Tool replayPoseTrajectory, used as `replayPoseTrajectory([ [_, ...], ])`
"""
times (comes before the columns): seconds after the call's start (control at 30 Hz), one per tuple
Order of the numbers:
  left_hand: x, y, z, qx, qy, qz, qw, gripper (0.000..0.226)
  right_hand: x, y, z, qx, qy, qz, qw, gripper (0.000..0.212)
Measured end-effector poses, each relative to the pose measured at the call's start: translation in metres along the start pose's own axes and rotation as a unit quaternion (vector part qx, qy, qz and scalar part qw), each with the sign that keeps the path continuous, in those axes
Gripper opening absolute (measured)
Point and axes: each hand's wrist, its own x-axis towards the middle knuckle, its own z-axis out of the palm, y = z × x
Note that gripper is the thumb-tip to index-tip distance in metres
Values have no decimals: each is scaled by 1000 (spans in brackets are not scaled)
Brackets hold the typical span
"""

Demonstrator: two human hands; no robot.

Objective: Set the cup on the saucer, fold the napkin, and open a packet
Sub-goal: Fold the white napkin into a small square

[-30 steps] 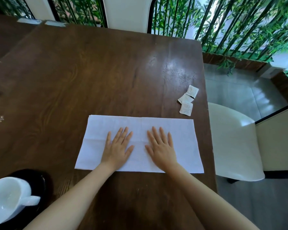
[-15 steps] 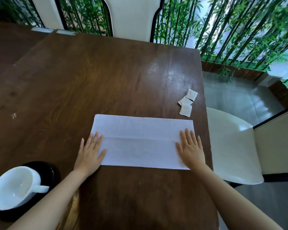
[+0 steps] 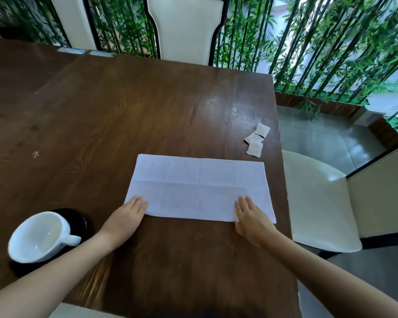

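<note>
Across the table [image 3: 124, 111], left hand [image 3: 128, 216] and right hand [image 3: 251, 216] retreated down the napkin [image 3: 200, 187].

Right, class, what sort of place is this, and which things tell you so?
Probably a café or restaurant: a dark wooden table with white padded chairs, a bamboo screen beside it, and a cup on a saucer, a napkin and small packets.

Left hand [image 3: 128, 214] and right hand [image 3: 251, 218] lie flat, palms down, fingers [image 3: 242, 203] straight, forearms extended.
</note>
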Motion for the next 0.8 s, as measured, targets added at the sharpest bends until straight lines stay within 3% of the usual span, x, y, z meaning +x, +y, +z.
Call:
replayPoseTrajectory([
  [0.07, -2, 1, -3, 53, -4, 15, 998, 60, 0, 0, -5, -9, -21, -5, 1000, 61],
  [0.17, -2, 3, -6, 42, 4, -14, 999, 63, -1, 2, -8, -28, -15, -20, 999, 63],
  [0.23, 1, 4, -12, 0, -11, -42, 999, 49, -3, 3, -8, -26, -2, -19, 999, 61],
  [0.3, 5, 2, -18, -84, -42, -102, 990, 13, -6, 3, -9, 10, 16, -1, 1000, 56],
  [0.4, 10, -9, -16, -171, -4, -186, 968, 17, -10, 5, -9, 59, 84, 14, 995, 44],
  [0.57, 19, -31, -33, -268, 67, -195, 941, 17, -8, 16, -25, 64, 113, 61, 990, 16],
  [0.67, 29, -47, -50, -272, 99, -186, 939, 17, -1, 36, -49, 91, 146, 84, 982, 20],
  [0.8, 47, -69, -78, -310, 131, -169, 926, 14, 9, 61, -94, 149, 131, 61, 978, 29],
])
